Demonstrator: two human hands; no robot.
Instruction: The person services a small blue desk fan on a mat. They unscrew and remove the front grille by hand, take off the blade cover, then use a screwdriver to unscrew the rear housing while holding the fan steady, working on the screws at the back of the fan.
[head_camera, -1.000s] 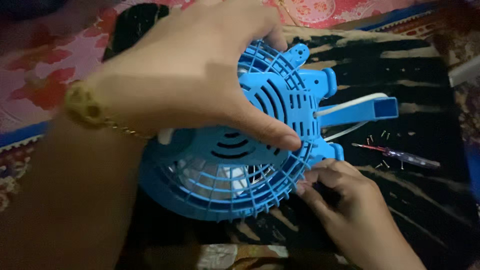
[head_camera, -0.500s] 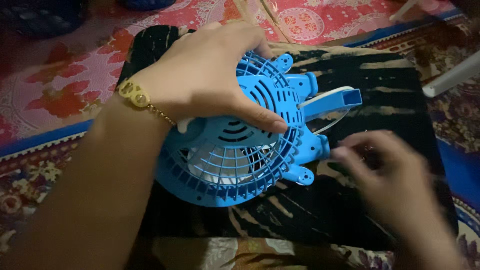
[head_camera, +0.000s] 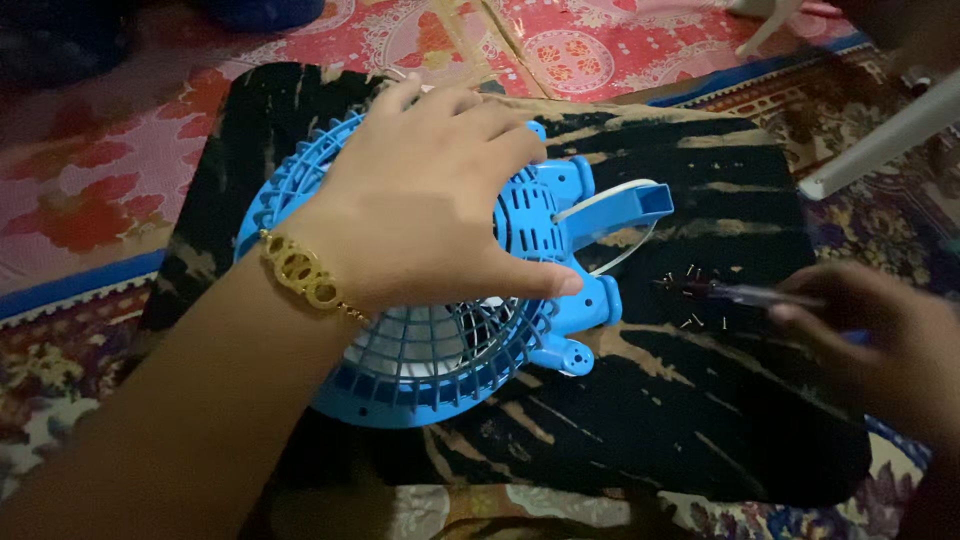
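Currently the blue fan (head_camera: 450, 330) lies grille-up on the black-and-tan cloth (head_camera: 700, 420). Left hand (head_camera: 440, 210) is flat on top of the fan, fingers spread over the grille and hub, thumb tip at the fan's right edge; pressing, not pinching. Right hand (head_camera: 880, 340) sits well right of the fan, grip pinched on what looks like a slim screwdriver (head_camera: 740, 293), though it's blurred. Small screws (head_camera: 700, 300) are scattered between fan and right hand.

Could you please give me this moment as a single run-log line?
left hand: pressing down blue fan grille | right hand: holding screwdriver | small screws: loose on black cloth
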